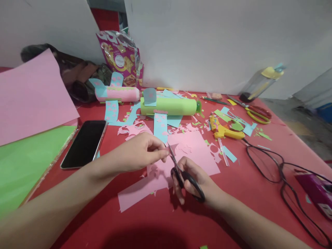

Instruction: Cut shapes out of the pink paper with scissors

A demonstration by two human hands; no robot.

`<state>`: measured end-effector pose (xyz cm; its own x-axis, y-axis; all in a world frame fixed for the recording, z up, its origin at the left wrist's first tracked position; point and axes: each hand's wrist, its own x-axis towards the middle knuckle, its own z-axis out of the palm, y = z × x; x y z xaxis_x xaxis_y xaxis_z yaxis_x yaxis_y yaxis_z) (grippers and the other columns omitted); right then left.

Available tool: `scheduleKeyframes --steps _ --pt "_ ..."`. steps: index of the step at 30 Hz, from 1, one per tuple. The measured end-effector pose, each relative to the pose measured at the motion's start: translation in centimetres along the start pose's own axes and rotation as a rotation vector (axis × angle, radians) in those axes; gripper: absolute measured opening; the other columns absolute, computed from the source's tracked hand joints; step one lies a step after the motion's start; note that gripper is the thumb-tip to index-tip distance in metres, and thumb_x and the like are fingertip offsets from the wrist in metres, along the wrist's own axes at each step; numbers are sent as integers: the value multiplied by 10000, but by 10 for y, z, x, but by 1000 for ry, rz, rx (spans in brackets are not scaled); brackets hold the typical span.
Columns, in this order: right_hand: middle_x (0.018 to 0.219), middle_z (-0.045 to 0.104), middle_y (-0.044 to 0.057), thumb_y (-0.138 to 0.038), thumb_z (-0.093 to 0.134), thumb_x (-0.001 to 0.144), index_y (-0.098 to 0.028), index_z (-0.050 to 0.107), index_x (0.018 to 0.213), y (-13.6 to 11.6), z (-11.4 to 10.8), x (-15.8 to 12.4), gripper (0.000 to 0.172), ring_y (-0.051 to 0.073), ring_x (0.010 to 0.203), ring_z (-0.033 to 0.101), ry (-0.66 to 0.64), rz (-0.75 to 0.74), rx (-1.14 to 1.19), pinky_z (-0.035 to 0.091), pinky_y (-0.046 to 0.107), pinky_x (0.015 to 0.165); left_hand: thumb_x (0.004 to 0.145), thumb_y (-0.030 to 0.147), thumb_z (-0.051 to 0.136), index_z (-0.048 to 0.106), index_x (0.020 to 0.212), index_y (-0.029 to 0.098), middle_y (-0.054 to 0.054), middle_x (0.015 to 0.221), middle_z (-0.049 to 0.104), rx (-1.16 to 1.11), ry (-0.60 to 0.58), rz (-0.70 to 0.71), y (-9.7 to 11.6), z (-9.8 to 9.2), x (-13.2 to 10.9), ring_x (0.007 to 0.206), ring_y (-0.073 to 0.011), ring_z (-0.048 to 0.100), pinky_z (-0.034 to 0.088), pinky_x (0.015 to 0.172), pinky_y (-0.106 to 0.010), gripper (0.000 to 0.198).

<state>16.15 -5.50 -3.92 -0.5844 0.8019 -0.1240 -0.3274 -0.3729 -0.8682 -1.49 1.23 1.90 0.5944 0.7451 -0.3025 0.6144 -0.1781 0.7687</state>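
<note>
In the middle of the head view my right hand (194,178) grips a pair of black-handled scissors (190,185), fingers through the loops and blades pointing up and away. My left hand (147,150) pinches a small piece of pink paper (169,151) at the blades, which stand slightly apart. Under both hands lie sheets of pink paper (202,148), with small cut pink shapes (184,148) on top. Just beyond my left hand are a green paper-wrapped bottle (176,106) with blue paper fins and a pink paper-wrapped bottle (121,94) with similar fins.
Left are a black phone (84,143) and large pink (31,97) and green sheets (31,162). At the right lie a yellow glue gun (225,131) with a looping cord (281,169), and yellow-and-red-handled scissors (255,112). A snack bag (120,57) stands behind. Paper scraps litter the red table (145,224).
</note>
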Motion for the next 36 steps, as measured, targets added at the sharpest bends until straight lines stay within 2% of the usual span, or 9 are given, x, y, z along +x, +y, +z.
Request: scheduleKeyframes --steps 9,19,25,31,36 --pt "691 445 -44 -488 595 672 -210 302 758 -4 0 0 413 82 518 508 -29 10 -24 382 253 502 749 354 446 570 572 142 13 496 511 -163 -52 -36 1 3 2 451 -90 458 353 431 -184 303" --pt "633 440 -56 -473 567 709 -207 298 752 -3 -1 1 381 60 462 468 -33 -19 -60 400 243 479 759 311 430 588 594 145 15 506 509 -254 -96 -47 1 3 1 514 -110 509 414 517 -214 283" --pt "613 446 -65 -470 564 713 -208 300 757 -2 -1 1 374 56 444 461 -27 -18 -51 413 249 477 745 345 457 572 570 135 4 517 533 -264 -74 -54 1 4 2 460 -87 452 374 447 -192 296" --pt "675 446 -47 -477 565 710 -206 298 758 -5 0 0 383 66 482 494 -14 -12 -51 381 237 487 746 348 457 553 599 138 3 509 533 -334 -77 -86 -3 8 3 498 -115 511 389 474 -208 274" --pt "724 444 -30 -495 555 711 -196 323 757 -4 -1 1 381 78 533 516 -38 -43 -38 350 242 530 742 377 467 540 598 146 10 492 511 -366 -62 -80 -5 13 5 461 -110 495 356 443 -205 281"
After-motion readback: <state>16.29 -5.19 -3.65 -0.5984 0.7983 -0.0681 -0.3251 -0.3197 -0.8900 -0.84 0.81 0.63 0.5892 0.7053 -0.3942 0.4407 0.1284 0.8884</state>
